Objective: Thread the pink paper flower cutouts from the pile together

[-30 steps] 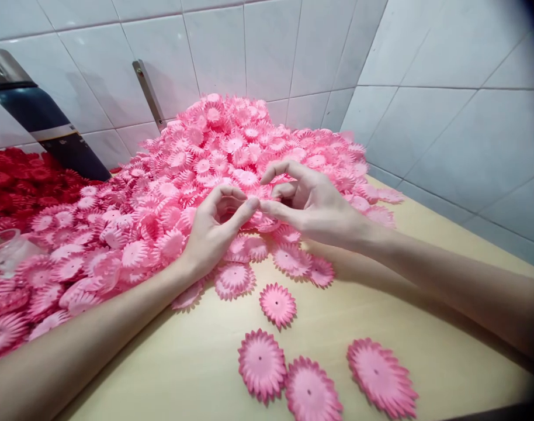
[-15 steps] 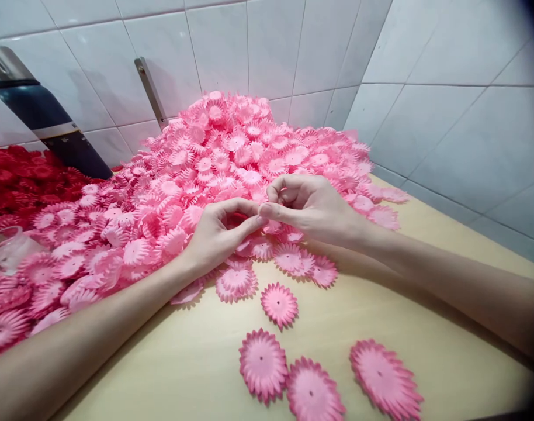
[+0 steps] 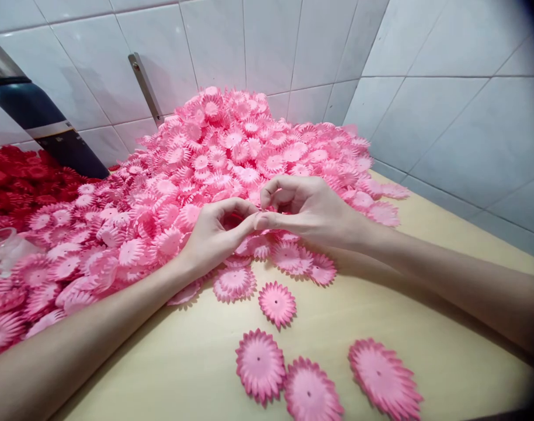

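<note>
My left hand (image 3: 218, 237) and my right hand (image 3: 313, 211) meet at their fingertips just above the near side of a big pile of pink flower petal discs (image 3: 234, 140). Both hands are closed in a pinch, thumbs against index fingers. Whatever lies between the fingertips is too small or hidden to make out. Below the hands, a single pink petal disc (image 3: 277, 304) lies flat, with a small dark hole at its middle. Nearer to me are a darker-edged disc (image 3: 260, 365), another disc (image 3: 313, 393) touching or almost touching it, and one disc (image 3: 384, 377) farther right.
A dark blue bottle (image 3: 48, 120) stands at the back left by a heap of red petals (image 3: 13, 181). At the left edge is a clear plastic cup (image 3: 8, 251). White tiled walls (image 3: 446, 117) border the pale yellow table (image 3: 179, 356); a metal strip (image 3: 144, 88) leans at the back.
The right hand's curled index finger has come down and left, closer to the left fingertips. The whole view has shifted slightly. The loose discs lie as before.
</note>
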Tool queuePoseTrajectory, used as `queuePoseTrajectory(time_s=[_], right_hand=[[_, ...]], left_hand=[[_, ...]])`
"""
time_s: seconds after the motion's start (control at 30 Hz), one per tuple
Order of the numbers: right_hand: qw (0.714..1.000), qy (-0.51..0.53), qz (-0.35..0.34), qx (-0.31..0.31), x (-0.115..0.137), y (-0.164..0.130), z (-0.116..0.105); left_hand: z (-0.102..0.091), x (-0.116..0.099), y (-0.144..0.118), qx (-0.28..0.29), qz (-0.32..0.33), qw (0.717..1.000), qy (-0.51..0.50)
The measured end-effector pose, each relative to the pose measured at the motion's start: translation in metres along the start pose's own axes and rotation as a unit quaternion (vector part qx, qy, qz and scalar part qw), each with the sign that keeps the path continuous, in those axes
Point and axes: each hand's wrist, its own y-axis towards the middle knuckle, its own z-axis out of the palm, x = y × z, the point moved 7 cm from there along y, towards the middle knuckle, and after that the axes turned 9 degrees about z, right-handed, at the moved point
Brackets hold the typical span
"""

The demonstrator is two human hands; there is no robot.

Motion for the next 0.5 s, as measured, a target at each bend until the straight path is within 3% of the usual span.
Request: queuePoseTrajectory(time_s=[0.2, 0.37, 0.5], right_hand=[[1.000, 0.024, 0.003, -0.018, 0.003, 0.000, 0.000], [0.996, 0.050, -0.004, -0.070, 0.008, 0.001, -0.011], [0.992, 0.068, 0.014, -0.103, 0.008, 0.001, -0.024]], left_hand=[[-0.004, -0.001, 0.000, -0.032, -0.012, 0.999, 0.010], [-0.017, 0.005, -0.002, -0.148, -0.015, 0.986, -0.081], [-0.029, 0.019, -0.006, -0.254, -0.040, 0.946, -0.196]])
